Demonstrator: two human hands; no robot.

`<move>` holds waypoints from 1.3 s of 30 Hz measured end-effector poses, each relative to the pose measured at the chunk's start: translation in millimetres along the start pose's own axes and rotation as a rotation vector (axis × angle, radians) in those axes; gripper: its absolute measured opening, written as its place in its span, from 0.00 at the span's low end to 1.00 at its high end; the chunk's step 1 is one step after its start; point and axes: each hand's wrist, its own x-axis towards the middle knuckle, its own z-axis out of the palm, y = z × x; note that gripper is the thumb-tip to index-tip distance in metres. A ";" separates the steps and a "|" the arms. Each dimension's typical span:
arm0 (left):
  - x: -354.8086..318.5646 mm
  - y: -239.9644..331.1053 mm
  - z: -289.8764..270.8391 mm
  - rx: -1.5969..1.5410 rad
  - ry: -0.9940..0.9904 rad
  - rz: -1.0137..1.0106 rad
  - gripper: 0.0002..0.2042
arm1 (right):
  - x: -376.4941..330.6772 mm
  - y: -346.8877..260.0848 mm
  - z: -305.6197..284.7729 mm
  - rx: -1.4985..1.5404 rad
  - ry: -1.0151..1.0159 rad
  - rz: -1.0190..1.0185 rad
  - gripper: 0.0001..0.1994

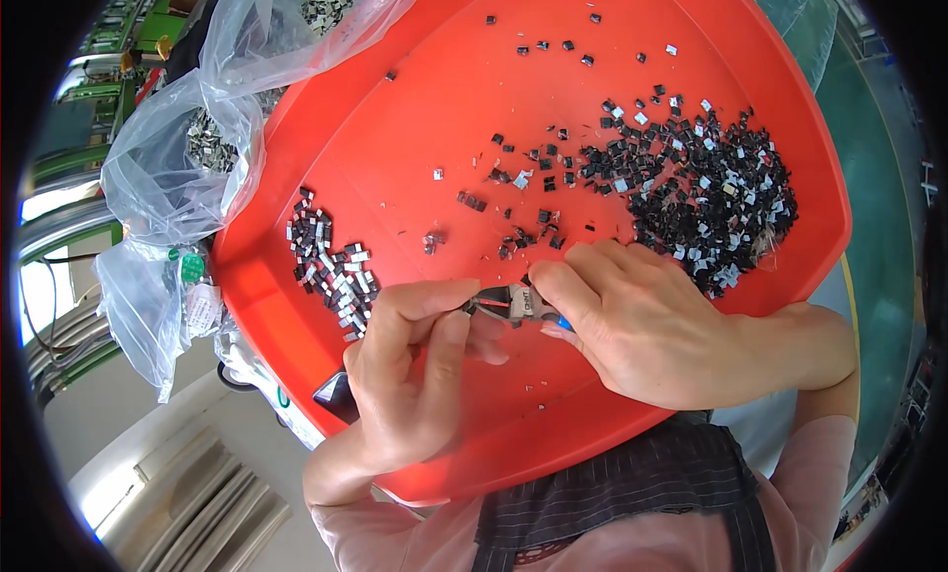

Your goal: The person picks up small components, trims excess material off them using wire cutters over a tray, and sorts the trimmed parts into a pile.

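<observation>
Inside tray rim (pixel 829 202), right hand (pixel 647 320) holds pliers (pixel 521 302), apparently touching left hand (pixel 415 365).

The person's left hand (pixel 410 360) pinches a small dark piece (pixel 469 306) at the tip of the pliers (pixel 515 303) gripped in the right hand (pixel 657 320). Both hands are over a red tray (pixel 425 98). Just beyond the right hand lies a heap of black and silvery bits (pixel 716 192); beyond and left of the left hand, a smaller cluster of black-and-white pieces (pixel 331 261). Clear plastic bags (pixel 158 182) sit farther left.
</observation>
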 end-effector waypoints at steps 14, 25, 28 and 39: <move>-1.5 -9.1 5.1 -0.032 0.012 0.033 0.08 | 3.1 -1.4 3.2 -0.242 0.124 -0.012 0.20; -2.0 -15.7 11.7 0.136 0.096 0.244 0.08 | 2.3 4.3 10.8 -0.378 0.280 -0.076 0.14; -2.1 -10.6 5.0 0.034 0.026 0.153 0.08 | 1.9 -0.1 2.4 -0.128 0.126 -0.055 0.14; 1.4 -6.0 -0.1 -0.103 -0.030 0.001 0.09 | 4.3 0.1 -1.1 -0.110 0.067 -0.025 0.17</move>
